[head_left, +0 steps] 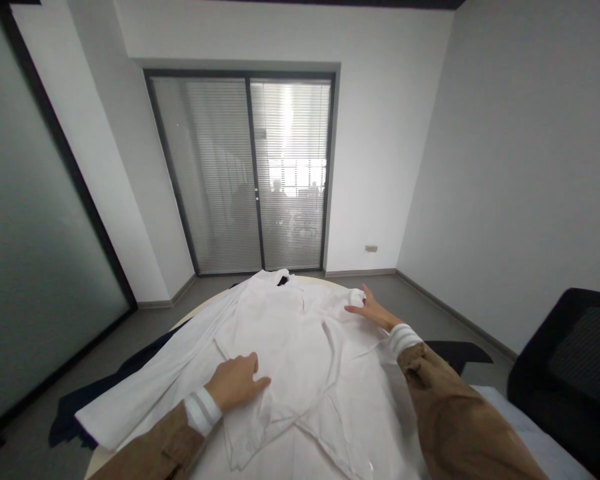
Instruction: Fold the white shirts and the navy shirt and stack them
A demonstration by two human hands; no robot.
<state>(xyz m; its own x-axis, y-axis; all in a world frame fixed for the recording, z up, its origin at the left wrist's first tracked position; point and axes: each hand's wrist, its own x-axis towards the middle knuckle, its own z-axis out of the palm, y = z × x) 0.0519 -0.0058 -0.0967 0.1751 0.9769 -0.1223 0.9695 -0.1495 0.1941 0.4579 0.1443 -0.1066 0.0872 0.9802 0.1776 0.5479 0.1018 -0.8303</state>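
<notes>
A white long-sleeved shirt (280,333) lies spread over a round table, its collar at the far edge and one sleeve (145,393) stretched toward the near left. My left hand (237,381) is over the left part of the shirt, thumb and forefinger apart, the other fingers partly hidden. Farther off to the right, my right hand (375,311) is at a folded part of the shirt (356,295) by the table's edge. Its thumb and forefinger are spread on either side of the cloth; the remaining fingers are hard to see.
Dark blue cloth (75,410) hangs over the table's left side. A black mesh chair (570,360) stands at the right, near some pale cloth (520,427). Beyond the table are a glass door with blinds (290,220) and white walls. The table's pale rim (200,308) shows at the left.
</notes>
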